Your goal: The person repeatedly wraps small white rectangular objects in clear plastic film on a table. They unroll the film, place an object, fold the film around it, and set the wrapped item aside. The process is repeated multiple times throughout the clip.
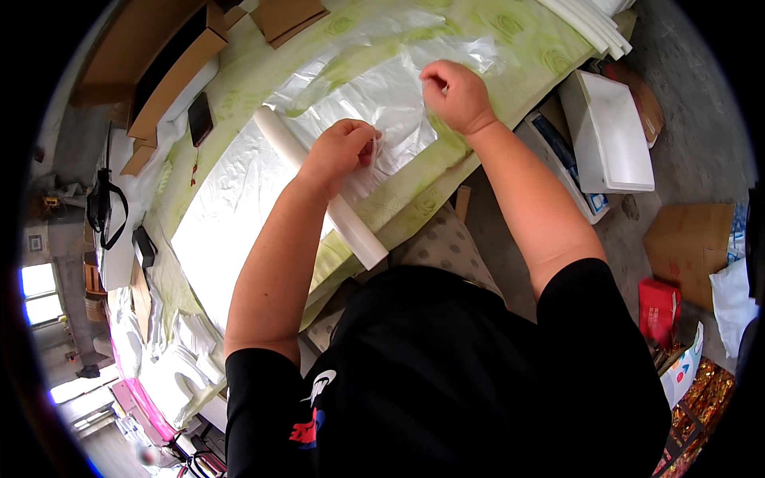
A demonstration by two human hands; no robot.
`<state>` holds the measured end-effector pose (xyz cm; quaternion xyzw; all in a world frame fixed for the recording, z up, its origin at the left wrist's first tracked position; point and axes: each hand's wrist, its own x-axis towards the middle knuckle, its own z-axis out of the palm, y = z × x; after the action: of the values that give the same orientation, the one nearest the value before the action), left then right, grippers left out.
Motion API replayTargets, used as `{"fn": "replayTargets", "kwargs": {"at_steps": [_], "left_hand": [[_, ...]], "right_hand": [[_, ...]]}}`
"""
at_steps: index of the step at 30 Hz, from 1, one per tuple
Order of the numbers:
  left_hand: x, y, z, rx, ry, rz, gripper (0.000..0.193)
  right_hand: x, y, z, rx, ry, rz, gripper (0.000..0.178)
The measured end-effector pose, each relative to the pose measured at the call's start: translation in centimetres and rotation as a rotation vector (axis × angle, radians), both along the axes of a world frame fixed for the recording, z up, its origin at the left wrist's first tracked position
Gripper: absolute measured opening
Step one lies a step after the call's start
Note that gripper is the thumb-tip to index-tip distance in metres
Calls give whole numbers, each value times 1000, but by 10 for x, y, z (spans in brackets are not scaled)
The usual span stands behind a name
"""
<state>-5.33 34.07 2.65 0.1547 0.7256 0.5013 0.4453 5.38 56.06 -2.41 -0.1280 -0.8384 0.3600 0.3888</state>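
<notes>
My left hand is closed in a pinch on the edge of a clear plastic bag that lies on the table. My right hand is farther right, its fingers curled together by the bag's right side. Whatever those fingertips hold is too small to make out. A white roll lies slantwise under my left wrist, its near end reaching the table edge. To its left is a smooth white sheet, partly hidden by my left forearm. More crumpled clear film lies behind the bag.
A green patterned cloth covers the table. A phone lies at the left, near an open cardboard box. White tubes rest at the far right corner. Beside the table stand a white foam box and a brown carton.
</notes>
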Motion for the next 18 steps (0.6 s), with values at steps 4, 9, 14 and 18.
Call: {"fn": "replayTargets", "kwargs": {"at_steps": [4, 9, 14, 18], "left_hand": [[4, -1, 1, 19, 30, 89, 24], [26, -3, 12, 171, 52, 318, 29], [31, -11, 12, 254, -34, 325, 31], [27, -14, 9, 257, -82, 312, 30]], "right_hand": [[6, -13, 8, 243, 35, 213, 4], [11, -17, 14, 476, 1, 457, 9], [1, -20, 14, 511, -43, 395, 18], [-6, -18, 1, 484, -276, 109, 34]]}}
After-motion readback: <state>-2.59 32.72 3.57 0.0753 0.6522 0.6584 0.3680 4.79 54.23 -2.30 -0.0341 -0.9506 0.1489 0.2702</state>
